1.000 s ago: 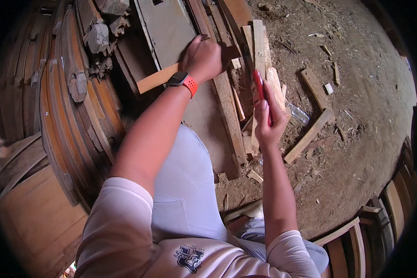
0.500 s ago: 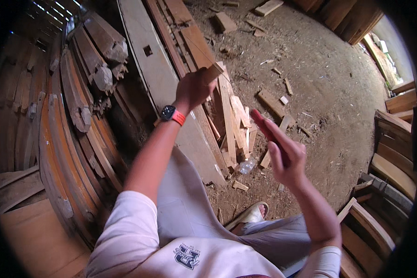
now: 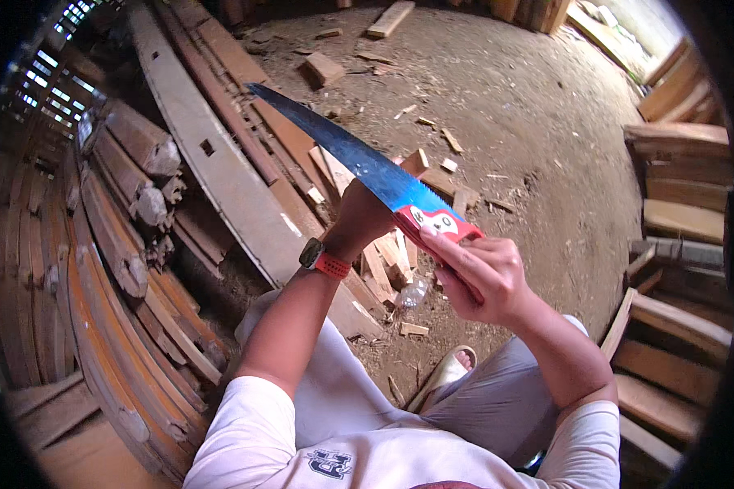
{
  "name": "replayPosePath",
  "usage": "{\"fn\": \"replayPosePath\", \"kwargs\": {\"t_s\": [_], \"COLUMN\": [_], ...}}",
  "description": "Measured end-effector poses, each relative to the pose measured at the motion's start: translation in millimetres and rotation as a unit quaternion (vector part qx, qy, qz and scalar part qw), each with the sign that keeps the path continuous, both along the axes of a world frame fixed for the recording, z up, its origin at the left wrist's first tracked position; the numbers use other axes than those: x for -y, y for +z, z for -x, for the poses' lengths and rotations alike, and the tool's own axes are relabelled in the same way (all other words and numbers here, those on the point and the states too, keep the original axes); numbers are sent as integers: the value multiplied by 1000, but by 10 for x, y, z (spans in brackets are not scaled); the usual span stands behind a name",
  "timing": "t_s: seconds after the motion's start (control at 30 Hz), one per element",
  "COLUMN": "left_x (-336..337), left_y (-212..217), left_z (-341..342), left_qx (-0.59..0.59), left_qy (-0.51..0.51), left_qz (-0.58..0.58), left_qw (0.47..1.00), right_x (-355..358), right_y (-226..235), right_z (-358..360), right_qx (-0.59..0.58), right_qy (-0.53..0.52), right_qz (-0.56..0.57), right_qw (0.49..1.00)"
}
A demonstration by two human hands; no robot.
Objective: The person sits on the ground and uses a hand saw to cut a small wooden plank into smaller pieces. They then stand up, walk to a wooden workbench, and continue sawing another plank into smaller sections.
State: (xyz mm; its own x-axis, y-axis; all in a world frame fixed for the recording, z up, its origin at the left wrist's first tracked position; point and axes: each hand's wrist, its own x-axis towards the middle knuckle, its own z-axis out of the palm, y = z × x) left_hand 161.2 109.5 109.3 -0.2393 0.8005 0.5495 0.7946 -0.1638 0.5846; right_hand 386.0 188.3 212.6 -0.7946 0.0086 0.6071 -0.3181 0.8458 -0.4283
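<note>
My right hand [image 3: 485, 281] is wrapped round the red handle of a handsaw [image 3: 342, 151], its forefinger laid along the white-and-red part by the blade. The blue-grey blade points up and left, its broad side facing me and its toothed edge toward the upper right. Behind the blade is my left hand [image 3: 357, 216], with a dark watch on a red strap at the wrist. The blade hides most of its fingers. The end of a short piece of wood [image 3: 416, 163] shows past the toothed edge, in line with that hand, which is closed on it.
A long grey board [image 3: 196, 155] with a square hole lies left of centre beside reddish planks. Stacked beams [image 3: 122, 244] fill the left. Offcuts and a crumpled clear plastic piece [image 3: 413, 293] lie on the dirt floor [image 3: 546, 163]. More timber [image 3: 669, 326] is piled on the right.
The saw has turned from nearly edge-on to showing its broad side. My left hand has come lower and passed behind the blade. The view has shifted, too.
</note>
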Motion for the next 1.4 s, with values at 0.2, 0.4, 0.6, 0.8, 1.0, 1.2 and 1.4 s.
{"fn": "replayPosePath", "kwargs": {"t_s": [0.2, 0.4, 0.6, 0.8, 1.0, 1.2, 1.4], "left_x": [-106, -100, -110, -224, -157, 5, -211], "left_y": [93, 31, 21, -67, -60, -625, -664], "left_z": [-301, -322, -319, -211, 291, 619, -128], "left_qx": [99, 76, 112, 83, 147, -314, 289], "left_qy": [47, 101, 83, 81, 239, 132, 32], "left_qz": [57, 79, 90, 133, 120, 158, 147], "left_qw": [992, 989, 986, 984, 952, 927, 945], "right_x": [-113, -114, -121, -192, -250, -286, -148], "right_y": [58, 19, 5, 45, -1, -3, 61], "right_z": [-146, -69, -118, -141, -287, -394, -260], "right_qx": [25, -19, 16, 5, 25, 35, 21], "right_qy": [-54, -59, -66, -71, -79, -47, 7], "right_qz": [-4, 8, 23, 63, 86, 71, 88], "right_qw": [998, 998, 997, 995, 993, 996, 996]}}
